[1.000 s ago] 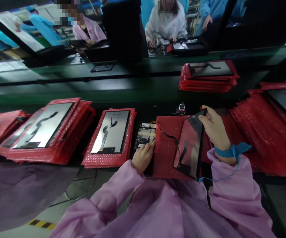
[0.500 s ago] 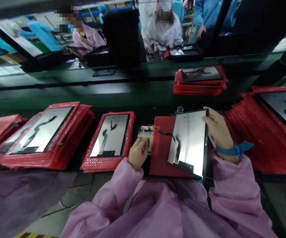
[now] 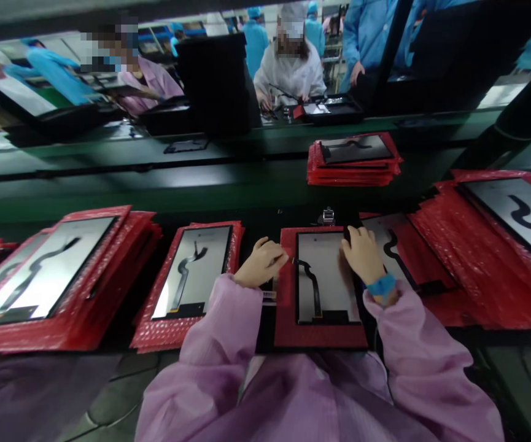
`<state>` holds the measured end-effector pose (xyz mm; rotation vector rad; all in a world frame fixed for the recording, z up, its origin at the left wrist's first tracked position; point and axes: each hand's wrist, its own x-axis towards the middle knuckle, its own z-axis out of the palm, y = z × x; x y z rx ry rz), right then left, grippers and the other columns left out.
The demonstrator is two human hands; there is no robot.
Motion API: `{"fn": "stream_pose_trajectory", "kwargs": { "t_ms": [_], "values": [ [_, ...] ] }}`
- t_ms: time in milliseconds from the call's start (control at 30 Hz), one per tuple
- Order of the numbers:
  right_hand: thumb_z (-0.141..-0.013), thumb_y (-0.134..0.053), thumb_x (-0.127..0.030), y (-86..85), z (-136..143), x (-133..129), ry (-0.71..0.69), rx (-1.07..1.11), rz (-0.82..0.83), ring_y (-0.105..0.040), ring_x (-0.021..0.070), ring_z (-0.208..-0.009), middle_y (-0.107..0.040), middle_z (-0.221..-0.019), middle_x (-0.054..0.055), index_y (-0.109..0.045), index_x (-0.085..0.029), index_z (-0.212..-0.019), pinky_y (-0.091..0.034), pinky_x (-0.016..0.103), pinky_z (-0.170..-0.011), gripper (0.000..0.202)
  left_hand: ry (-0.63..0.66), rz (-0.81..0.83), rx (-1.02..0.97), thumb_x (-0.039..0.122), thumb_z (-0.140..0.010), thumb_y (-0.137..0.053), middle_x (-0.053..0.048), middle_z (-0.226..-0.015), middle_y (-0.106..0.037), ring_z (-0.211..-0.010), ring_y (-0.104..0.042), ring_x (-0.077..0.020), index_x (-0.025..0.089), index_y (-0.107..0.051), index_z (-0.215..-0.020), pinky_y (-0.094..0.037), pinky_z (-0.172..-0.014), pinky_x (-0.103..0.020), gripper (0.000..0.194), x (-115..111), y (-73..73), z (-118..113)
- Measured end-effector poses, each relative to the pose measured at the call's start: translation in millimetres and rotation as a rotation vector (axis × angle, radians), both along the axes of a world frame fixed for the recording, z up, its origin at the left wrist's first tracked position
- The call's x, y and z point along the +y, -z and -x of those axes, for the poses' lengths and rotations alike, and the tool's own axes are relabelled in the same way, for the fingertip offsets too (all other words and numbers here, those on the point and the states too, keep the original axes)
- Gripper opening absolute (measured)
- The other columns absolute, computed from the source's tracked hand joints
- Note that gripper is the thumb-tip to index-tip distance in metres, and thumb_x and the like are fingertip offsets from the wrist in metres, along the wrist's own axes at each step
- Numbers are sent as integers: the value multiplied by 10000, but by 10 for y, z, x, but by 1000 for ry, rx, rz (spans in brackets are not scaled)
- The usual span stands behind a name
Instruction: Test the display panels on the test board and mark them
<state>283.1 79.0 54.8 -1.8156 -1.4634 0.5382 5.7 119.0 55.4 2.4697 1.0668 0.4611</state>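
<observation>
Red sheet (image 3: 320,336) under the screen panel (image 3: 332,273) (right fingers (image 3: 353,237) at its edge)

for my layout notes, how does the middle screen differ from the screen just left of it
The middle screen lies almost straight; the left screen slants. The middle screen has the right hand at its edge; the left screen has none. Both carry a dark cable.

The screen (image 3: 334,285) is silvery grey with a thin black border and a black strip along its bottom, crossed by a black ribbon (image 3: 315,288); the pad (image 3: 288,334) beneath is plain red. Shiny red wraps (image 3: 160,333), dotted with bubbles, lie on the counter (image 3: 228,199), black towards its near edge, dark green farther back. The coat (image 3: 311,399) is pink, the wristband (image 3: 382,286) bright blue.
</observation>
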Motion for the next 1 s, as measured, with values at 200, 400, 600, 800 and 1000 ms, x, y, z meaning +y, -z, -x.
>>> {"fn": "stream_pose_trajectory", "kwargs": {
  "t_ms": [200,400,600,800,1000],
  "values": [
    [-899,-534,-195,-56,680,-114,-613,-62,13,-547,230,-1065,-657,-1060,102,-663,-175,-849,-410,419,-1036,139,85,33,-78,279,-952,-424,17,-727,-618,-727,-590,-143,214,-542,-753,-391,-1111,-441,240,-11,34,14],
    [-835,-516,-74,94,879,-59,-644,38,77,-557,153,-847,-641,-854,38,-565,-174,-708,-436,309,-842,168,75,33,-95,283,-956,-423,2,-779,-662,-765,-620,-153,213,-563,-790,-372,-1126,-471,228,-39,84,36],
    [-858,-524,-104,150,866,-82,-616,72,58,-523,155,-805,-627,-823,33,-547,-182,-705,-403,318,-808,173,87,47,-48,272,-942,-448,1,-777,-666,-814,-645,-172,228,-571,-786,-357,-1129,-489,203,-69,109,-12],
    [-855,-555,-100,187,861,-79,-634,83,40,-504,146,-777,-605,-792,12,-536,-185,-697,-379,319,-823,180,74,20,-18,256,-938,-446,-7,-769,-675,-802,-640,-177,227,-581,-758,-370,-1107,-485,226,-95,76,-55],
    [-913,-547,-129,144,820,-68,-676,62,43,-508,138,-765,-598,-778,5,-539,-179,-716,-372,327,-854,204,64,18,-36,258,-935,-439,2,-752,-652,-808,-631,-173,226,-576,-750,-341,-1128,-492,233,-104,51,-53]
  ]
}}
